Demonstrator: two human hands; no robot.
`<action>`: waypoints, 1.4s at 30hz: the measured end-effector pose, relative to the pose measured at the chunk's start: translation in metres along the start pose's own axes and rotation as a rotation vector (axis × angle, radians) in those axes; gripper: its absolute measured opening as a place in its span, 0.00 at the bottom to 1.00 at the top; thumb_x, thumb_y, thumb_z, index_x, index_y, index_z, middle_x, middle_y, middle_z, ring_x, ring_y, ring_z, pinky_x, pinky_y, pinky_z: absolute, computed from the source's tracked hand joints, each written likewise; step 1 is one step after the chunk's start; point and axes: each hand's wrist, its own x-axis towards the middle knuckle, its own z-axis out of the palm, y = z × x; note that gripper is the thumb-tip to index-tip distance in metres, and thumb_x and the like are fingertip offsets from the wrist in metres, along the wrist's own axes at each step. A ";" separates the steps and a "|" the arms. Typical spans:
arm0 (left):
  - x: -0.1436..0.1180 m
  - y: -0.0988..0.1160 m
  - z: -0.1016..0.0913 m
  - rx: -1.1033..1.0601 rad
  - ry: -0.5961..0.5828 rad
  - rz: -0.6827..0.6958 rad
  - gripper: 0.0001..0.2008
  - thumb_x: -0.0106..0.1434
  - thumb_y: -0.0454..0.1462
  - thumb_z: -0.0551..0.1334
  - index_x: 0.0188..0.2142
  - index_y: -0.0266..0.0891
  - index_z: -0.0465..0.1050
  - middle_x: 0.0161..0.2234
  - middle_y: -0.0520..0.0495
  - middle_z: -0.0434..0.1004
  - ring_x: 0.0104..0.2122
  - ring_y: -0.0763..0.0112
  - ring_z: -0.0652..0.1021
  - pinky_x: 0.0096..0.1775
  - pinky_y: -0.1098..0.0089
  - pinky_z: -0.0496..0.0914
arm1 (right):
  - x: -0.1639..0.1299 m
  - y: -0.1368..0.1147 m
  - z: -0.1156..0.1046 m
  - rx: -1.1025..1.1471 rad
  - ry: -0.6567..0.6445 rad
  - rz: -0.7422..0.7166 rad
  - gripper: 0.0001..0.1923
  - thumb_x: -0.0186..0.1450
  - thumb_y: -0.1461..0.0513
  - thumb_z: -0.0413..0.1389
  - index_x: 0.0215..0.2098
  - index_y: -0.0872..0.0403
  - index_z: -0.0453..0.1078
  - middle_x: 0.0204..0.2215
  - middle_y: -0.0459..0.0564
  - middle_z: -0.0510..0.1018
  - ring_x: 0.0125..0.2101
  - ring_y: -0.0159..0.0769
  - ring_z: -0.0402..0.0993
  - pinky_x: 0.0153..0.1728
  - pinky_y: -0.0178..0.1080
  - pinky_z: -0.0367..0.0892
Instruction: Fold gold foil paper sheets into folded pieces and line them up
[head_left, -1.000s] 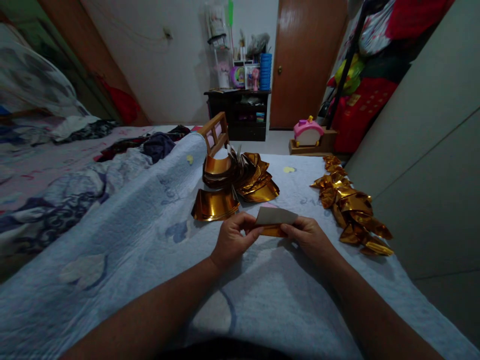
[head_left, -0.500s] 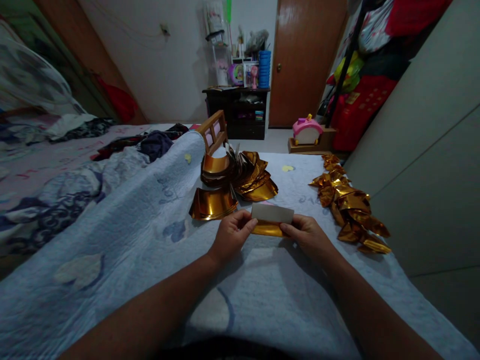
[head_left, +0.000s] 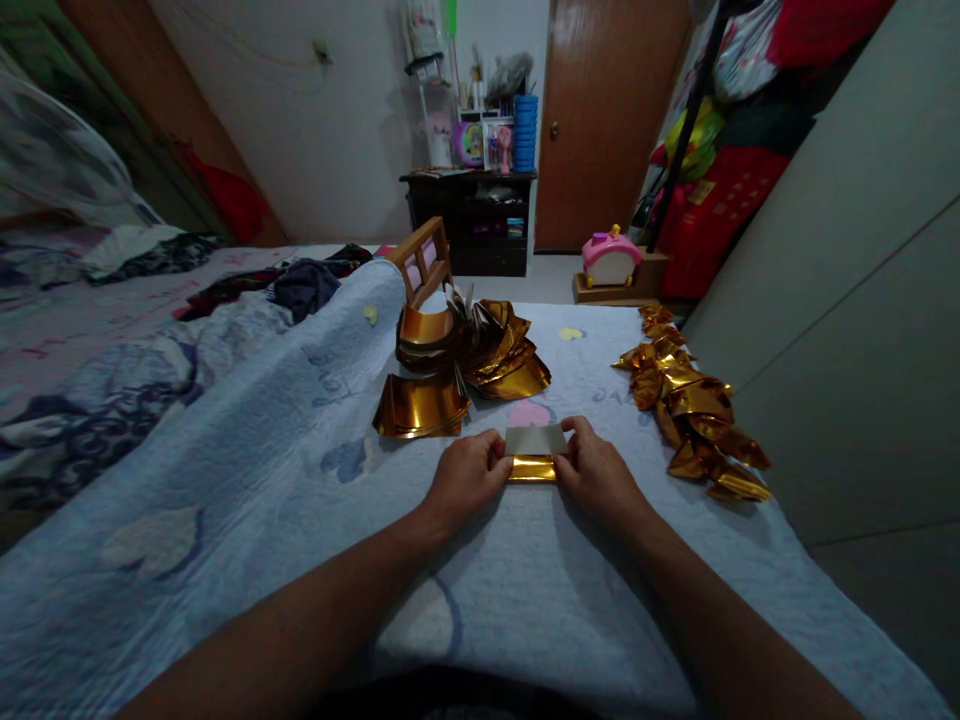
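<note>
We hold a small gold paper [head_left: 534,452] down on the blue blanket [head_left: 247,480] of the bed. Our left hand [head_left: 466,478] pinches its left end and our right hand [head_left: 596,472] pinches its right end. The paper lies long from side to side, right between both hands, so neither hand is nearer. Its grey back flap stands up. A stack of gold sheets [head_left: 420,405] lies just beyond, and folded gold pieces [head_left: 694,410] lie off to the right.
</note>
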 end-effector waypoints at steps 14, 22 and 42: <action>-0.002 -0.008 0.013 0.338 0.063 0.382 0.05 0.63 0.31 0.63 0.39 0.39 0.72 0.40 0.44 0.72 0.42 0.59 0.71 0.45 0.62 0.67 | -0.003 -0.004 0.003 -0.258 0.014 -0.055 0.13 0.64 0.68 0.53 0.47 0.57 0.67 0.37 0.56 0.75 0.39 0.45 0.69 0.39 0.41 0.59; 0.005 -0.014 0.014 0.276 -0.119 0.500 0.06 0.69 0.31 0.57 0.38 0.38 0.73 0.37 0.46 0.73 0.39 0.64 0.71 0.41 0.66 0.65 | 0.001 -0.001 0.006 -0.174 -0.063 -0.350 0.10 0.66 0.71 0.52 0.33 0.54 0.71 0.36 0.52 0.74 0.38 0.40 0.66 0.39 0.39 0.59; 0.008 -0.022 -0.012 0.174 -0.339 0.429 0.08 0.71 0.39 0.58 0.48 0.41 0.70 0.46 0.45 0.70 0.47 0.61 0.69 0.51 0.62 0.66 | -0.004 -0.024 0.022 -0.423 0.014 -0.203 0.15 0.66 0.50 0.58 0.35 0.54 0.69 0.37 0.55 0.74 0.39 0.45 0.67 0.39 0.43 0.57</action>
